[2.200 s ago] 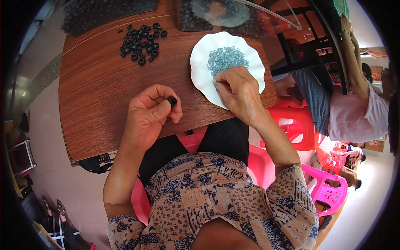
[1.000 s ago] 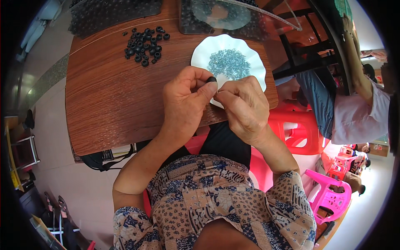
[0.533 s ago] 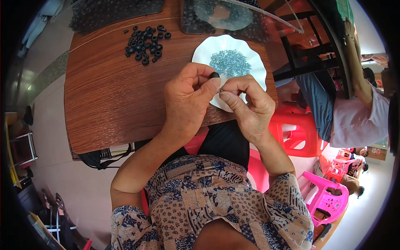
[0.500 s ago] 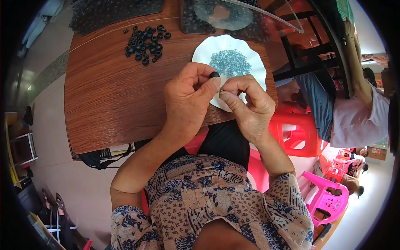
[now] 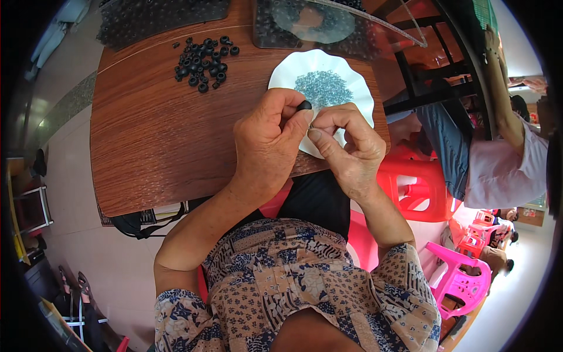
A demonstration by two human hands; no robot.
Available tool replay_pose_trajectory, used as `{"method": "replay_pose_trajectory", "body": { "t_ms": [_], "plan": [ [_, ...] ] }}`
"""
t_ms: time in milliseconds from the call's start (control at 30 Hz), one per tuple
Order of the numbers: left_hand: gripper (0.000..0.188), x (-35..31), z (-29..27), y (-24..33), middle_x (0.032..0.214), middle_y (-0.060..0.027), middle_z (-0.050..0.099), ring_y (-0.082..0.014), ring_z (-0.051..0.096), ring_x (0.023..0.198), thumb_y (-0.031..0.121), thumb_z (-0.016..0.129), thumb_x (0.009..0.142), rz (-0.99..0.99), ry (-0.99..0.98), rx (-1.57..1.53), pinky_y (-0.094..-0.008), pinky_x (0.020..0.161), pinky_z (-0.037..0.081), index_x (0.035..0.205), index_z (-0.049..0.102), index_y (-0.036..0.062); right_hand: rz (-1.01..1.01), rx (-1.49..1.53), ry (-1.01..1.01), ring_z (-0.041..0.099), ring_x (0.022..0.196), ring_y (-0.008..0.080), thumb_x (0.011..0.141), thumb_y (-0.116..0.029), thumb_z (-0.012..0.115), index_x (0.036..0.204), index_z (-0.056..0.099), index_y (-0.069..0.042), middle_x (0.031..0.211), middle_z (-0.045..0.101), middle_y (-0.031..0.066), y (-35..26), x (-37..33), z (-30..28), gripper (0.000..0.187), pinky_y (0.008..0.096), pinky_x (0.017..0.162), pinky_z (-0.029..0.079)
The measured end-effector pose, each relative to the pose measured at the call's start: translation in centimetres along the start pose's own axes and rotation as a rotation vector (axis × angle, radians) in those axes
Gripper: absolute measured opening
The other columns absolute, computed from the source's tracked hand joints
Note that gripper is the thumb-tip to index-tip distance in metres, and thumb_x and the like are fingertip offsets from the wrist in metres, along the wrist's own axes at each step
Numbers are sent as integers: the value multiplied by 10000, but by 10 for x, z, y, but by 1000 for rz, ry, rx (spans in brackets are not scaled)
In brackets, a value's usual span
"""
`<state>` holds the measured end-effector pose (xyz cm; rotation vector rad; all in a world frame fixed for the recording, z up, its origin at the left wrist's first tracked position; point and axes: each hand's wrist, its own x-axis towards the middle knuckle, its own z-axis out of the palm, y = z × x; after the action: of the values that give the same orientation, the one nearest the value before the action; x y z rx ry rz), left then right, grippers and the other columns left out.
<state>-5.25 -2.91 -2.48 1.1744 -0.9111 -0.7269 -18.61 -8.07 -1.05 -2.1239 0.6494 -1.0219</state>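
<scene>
Between the thumb and bent fingers of my left hand (image 5: 267, 132) is a small black rounded piece (image 5: 304, 106); its dark dome shows above the thumb tip. My right hand (image 5: 352, 146) is closed in a pinch, thumb against forefinger, almost touching the left thumb; whatever it grips is too small to make out. Both hands are over the near left part of a white scalloped plate (image 5: 281, 67). A heap of tiny clear bluish rings (image 5: 324, 88) lies on that plate. Farther left on the table, a loose pile of black pieces (image 5: 202, 61), some with round holes, is spread out.
The brown wooden table (image 5: 152, 141) is in front of me. Along its far edge stand a dark tray (image 5: 164, 20) of black pieces and a clear-walled bin (image 5: 275, 35). Red stools (image 5: 419, 188) and another person's arm (image 5: 507, 111) are to the right.
The small shiny bit that showed at my right fingertips is now mostly covered by them. Both hands keep their pinch and have barely shifted.
</scene>
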Motion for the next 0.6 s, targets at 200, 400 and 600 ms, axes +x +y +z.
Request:
{"method": "replay_pose_trajectory", "body": {
  "t_ms": [200,400,600],
  "plan": [
    [132,1,1,4,739,-41,637,-65,585,664,2,648,792,-76,-8,-49,-219,582,480,912,594,12,223,140,14,537,787,119,760,73,663,876,606,21,858,593,59,-5,2,-3,140,230,720,421],
    [126,3,1,2,718,-38,634,-64,584,645,-10,641,785,-73,-25,-24,-216,569,475,900,595,10,-69,-69,-21,550,768,155,713,91,664,839,601,16,837,605,82,2,6,-6,159,253,681,430],
    [122,9,-1,3,695,-35,628,-60,574,627,22,650,775,-52,-57,56,-209,547,459,884,597,8,-224,-195,-22,552,742,202,653,111,655,821,586,9,809,605,109,1,9,-7,209,283,652,426]
  ]
}}
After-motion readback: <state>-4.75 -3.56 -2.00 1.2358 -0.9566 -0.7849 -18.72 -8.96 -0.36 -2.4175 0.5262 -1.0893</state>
